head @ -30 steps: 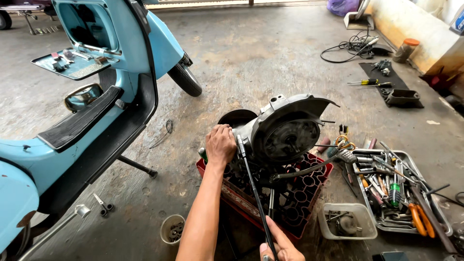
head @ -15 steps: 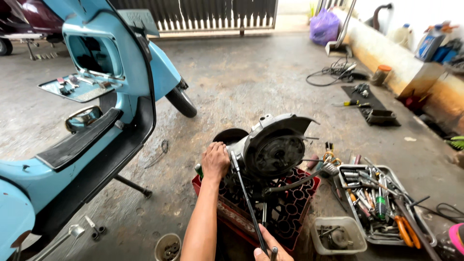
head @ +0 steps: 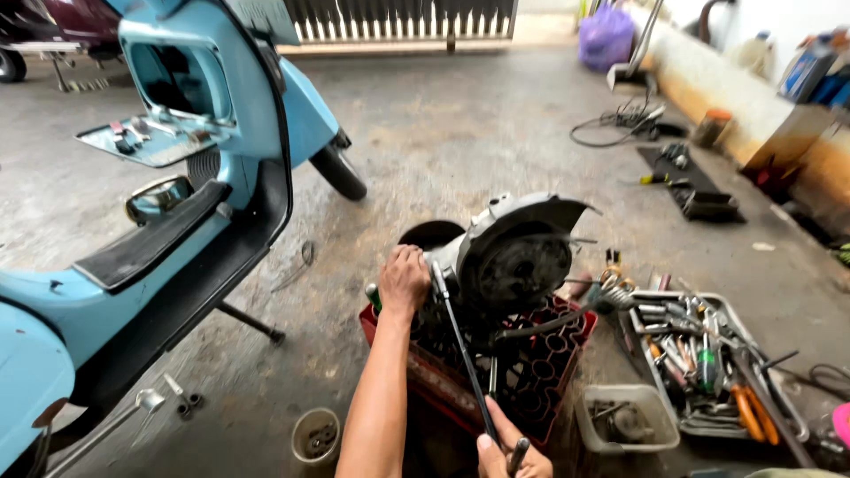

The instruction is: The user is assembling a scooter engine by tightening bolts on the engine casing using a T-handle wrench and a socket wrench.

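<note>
Scooter engine on red crate, left hand fingers gripping its side, right hand fingers closed on long wrench.

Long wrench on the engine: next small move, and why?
Probably swing the handle while bracing the head. The left hand presses where the long wrench meets the engine on the red crate; the right hand grips the handle's far end.

Single head view, angled down-forward, close over engine (workshop floor beyond).
</note>
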